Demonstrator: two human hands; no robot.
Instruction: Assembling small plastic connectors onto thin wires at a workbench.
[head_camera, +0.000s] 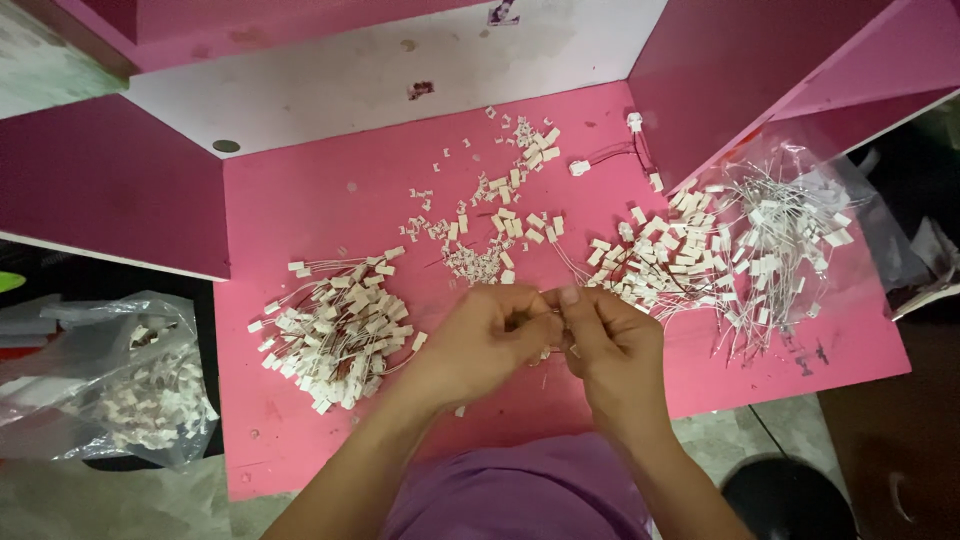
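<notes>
Whatever the left hand (490, 335) and right hand (605, 335) pinch between them is hidden inside their closed grip. The clear bag (120, 385) at the left blurs its white contents, and the picture's edge cuts it off.

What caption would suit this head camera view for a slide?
Two hands, left hand and right hand, meet over a pink table between piles of white wired connectors.

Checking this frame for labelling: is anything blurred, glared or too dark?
Head view: light is even and soft on the pink table; the left hand and right hand are slightly soft, what they pinch unreadable; the lower corners fall dark; the table edges bow a little.
</notes>
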